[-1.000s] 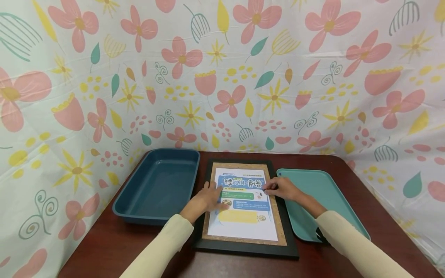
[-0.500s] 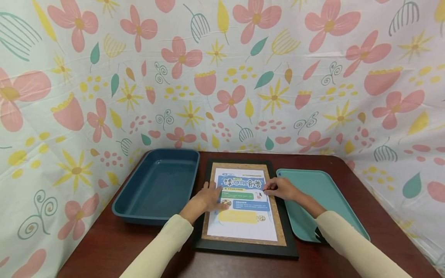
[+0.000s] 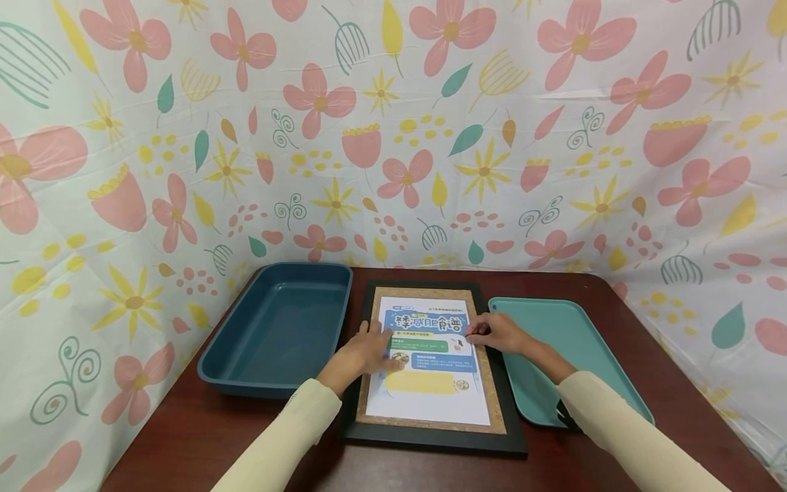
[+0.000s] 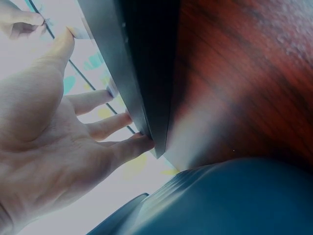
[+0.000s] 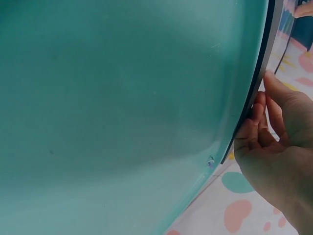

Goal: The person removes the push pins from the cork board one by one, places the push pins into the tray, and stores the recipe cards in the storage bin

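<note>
A printed sheet of paper (image 3: pixel 430 406) with blue, green and yellow blocks lies on a black-framed cork board (image 3: pixel 499 410). My left hand (image 3: pixel 364 350) rests at the sheet's left edge, fingers spread and thumb reaching onto the print. In the left wrist view its outstretched fingers (image 4: pixel 105 128) reach the black frame (image 4: pixel 139 81). At the sheet's right edge is my right hand (image 3: pixel 501 333), thumb and forefinger close together against the paper. The right wrist view shows this hand's other fingers (image 5: pixel 249 134) curled in beside the frame's side. I cannot tell what its fingertips hold.
A deep dark-blue tray (image 3: pixel 277 335) stands left of the board. To the right lies a flat teal tray (image 3: pixel 572 348), under my right forearm, with a small black item (image 3: pixel 567 417) at its front edge. A floral cloth (image 3: pixel 393 137) hangs behind the brown table (image 3: pixel 203 437).
Both hands stay in nearly the same place. A small dark spot seen at the right fingertips one second ago no longer shows.
</note>
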Available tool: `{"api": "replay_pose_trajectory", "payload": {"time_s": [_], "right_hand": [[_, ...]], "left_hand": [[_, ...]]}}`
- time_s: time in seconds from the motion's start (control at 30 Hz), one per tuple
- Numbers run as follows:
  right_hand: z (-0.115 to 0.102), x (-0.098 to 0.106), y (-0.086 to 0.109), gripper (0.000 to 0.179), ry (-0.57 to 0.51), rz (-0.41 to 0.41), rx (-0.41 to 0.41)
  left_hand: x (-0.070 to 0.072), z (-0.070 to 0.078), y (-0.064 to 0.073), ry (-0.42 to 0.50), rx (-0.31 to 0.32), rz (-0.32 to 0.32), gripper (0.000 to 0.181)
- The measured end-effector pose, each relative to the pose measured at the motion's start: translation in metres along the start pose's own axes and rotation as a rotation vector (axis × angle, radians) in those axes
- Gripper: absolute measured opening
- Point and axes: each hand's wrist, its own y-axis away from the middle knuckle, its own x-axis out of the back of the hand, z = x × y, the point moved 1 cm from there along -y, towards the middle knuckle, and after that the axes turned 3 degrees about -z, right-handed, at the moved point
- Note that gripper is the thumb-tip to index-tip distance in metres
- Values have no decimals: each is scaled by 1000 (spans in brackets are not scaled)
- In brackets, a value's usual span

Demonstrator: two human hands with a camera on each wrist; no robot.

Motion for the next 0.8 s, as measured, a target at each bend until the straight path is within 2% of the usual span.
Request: {"api": "replay_pose_trajectory", "payload": {"time_s": [0.37, 0.57, 0.8], "right_hand": [[-4, 3, 1, 6, -13, -12, -9], [-2, 2, 2, 5, -16, -13, -11], [1, 1, 1, 5, -13, -13, -10]], "left_hand": [[-2, -3, -4, -14, 1, -2, 88], [-5, -5, -8, -26, 8, -28, 88], [-4, -3, -4, -12, 6, 0, 87]]}}
